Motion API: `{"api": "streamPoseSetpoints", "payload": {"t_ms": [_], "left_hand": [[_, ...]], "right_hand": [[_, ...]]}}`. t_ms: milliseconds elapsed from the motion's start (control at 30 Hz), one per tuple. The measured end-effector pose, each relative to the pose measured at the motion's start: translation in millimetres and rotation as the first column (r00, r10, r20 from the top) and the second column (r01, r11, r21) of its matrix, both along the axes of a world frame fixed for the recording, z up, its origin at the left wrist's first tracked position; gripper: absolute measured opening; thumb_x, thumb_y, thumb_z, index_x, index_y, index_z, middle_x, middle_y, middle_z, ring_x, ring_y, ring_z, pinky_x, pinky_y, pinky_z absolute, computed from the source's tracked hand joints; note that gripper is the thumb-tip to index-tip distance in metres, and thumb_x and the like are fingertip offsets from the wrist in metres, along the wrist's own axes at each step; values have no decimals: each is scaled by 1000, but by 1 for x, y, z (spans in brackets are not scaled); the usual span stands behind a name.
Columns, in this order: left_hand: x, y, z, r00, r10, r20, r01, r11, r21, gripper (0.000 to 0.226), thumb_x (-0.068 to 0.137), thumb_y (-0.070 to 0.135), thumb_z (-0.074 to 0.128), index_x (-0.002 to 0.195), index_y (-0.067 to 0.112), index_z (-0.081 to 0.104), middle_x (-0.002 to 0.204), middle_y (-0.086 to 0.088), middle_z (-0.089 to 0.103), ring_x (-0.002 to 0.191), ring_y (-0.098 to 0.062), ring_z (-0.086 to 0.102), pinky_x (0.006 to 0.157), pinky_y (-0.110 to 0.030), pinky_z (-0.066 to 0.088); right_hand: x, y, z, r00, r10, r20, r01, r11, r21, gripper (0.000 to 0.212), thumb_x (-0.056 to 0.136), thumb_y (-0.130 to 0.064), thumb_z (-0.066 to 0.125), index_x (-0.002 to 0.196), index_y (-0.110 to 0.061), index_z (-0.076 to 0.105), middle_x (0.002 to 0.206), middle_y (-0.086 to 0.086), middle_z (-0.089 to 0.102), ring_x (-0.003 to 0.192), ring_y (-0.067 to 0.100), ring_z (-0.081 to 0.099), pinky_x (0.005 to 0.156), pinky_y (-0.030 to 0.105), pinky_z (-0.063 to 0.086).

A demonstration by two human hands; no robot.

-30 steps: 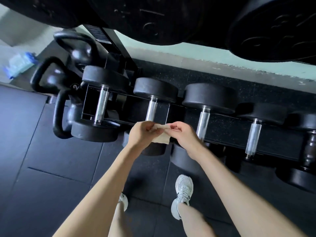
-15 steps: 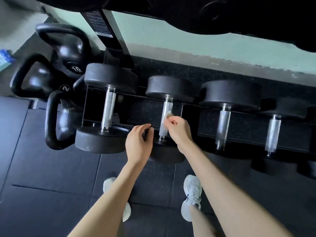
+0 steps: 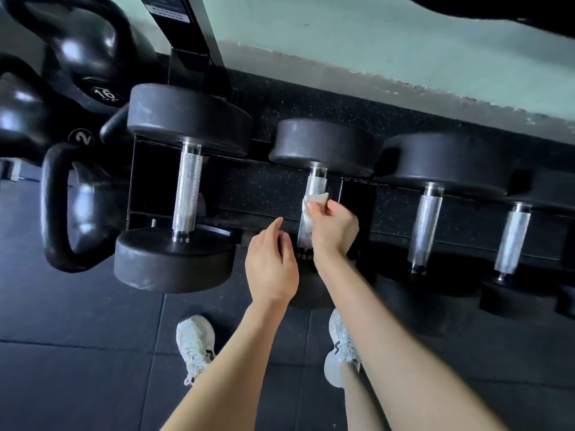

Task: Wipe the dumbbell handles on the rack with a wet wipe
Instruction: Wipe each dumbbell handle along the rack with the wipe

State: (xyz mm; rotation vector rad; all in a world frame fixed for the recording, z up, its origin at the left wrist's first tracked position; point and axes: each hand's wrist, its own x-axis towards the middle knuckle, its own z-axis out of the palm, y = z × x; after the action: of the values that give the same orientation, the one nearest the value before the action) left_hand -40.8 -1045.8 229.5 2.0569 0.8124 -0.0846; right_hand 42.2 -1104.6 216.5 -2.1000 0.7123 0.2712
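Where dark rubber floor [image 3: 77,368] meets pale green wall [image 3: 342,32], dumbbell rack [image 3: 199,57] stands. Kettlebells [image 3: 81,57] crowd rack's left end. Right hand [image 3: 334,227] curled round second handle [image 3: 315,183] from rack's left end, white wet wipe [image 3: 314,203] pinched against metal. Left hand [image 3: 270,269] at rack's front edge, fingers loose, holding nothing; hands apart. That dumbbell's near head mostly hidden under wrists. Rack's upper tier cut off. Right-end dumbbells dim.
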Motion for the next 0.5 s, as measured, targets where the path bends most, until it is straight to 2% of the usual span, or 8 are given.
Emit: {"api": "streamPoseSetpoints", "payload": {"t_ms": [67, 167, 233, 300, 367, 433, 500], "left_hand": [[0, 0, 0, 1000, 8, 8, -8, 1000, -9, 46, 92, 28, 33, 129, 11, 55, 111, -2, 65, 107, -19, 55, 89, -21, 35], [1, 0, -2, 1000, 13, 12, -13, 1000, -10, 46, 91, 25, 33, 128, 9, 56, 106, -3, 66, 102, -22, 57, 87, -24, 37], [0, 0, -3, 1000, 14, 8, -14, 1000, -7, 46, 90, 24, 33, 127, 9, 56, 103, -3, 66, 100, -24, 56, 87, -25, 37], [-1, 0, -2, 1000, 24, 2, -24, 1000, -17, 47, 89, 24, 33, 126, 9, 56, 102, -2, 66, 99, -23, 56, 86, -24, 36], [-1, -1, -1, 1000, 29, -6, -30, 999, -20, 47, 88, 26, 35, 127, 10, 56, 100, 1, 66, 99, -22, 55, 85, -20, 33], [-1, -1, 1, 999, 32, -18, -32, 999, -23, 48, 87, 28, 37, 128, 10, 55, 99, 4, 65, 99, -20, 55, 83, -18, 32], [0, 0, 3, 999, 37, -30, -38, 999, -25, 49, 87, 29, 37, 129, 11, 55, 99, 5, 64, 100, -19, 55, 83, -17, 31]], "right_hand": [[-2, 2, -3, 997, -79, 14, 78, 994, 71, 29, 78, -18, 72, 57, -5, 56, 49, -6, 46, 50, 7, 37, 51, 24, 32], [3, -1, -4, 993, -112, 44, 103, 981, 167, 20, 77, -16, 73, 68, 0, 65, 54, -7, 53, 55, 6, 43, 56, 28, 39], [15, -2, -1, 987, -156, 43, 138, 950, 281, 15, 80, -12, 72, 69, -3, 66, 56, -8, 53, 52, 1, 44, 53, 19, 40], [31, -3, 4, 967, -254, 4, 226, 868, 443, 4, 80, -6, 72, 77, -4, 69, 64, -4, 59, 54, -2, 49, 53, 11, 42], [43, -3, 5, 962, -275, 1, 242, 847, 473, 4, 79, -5, 72, 82, -3, 71, 67, -4, 63, 60, 2, 54, 59, 12, 45], [45, 5, 3, 988, -134, 74, 113, 964, 240, 8, 80, -13, 70, 74, -8, 71, 58, -6, 59, 57, 4, 48, 60, 17, 41], [41, 21, 1, 995, 10, 99, 0, 995, -104, 16, 83, -19, 63, 77, -7, 71, 61, 1, 60, 58, 12, 47, 61, 20, 33]]}}
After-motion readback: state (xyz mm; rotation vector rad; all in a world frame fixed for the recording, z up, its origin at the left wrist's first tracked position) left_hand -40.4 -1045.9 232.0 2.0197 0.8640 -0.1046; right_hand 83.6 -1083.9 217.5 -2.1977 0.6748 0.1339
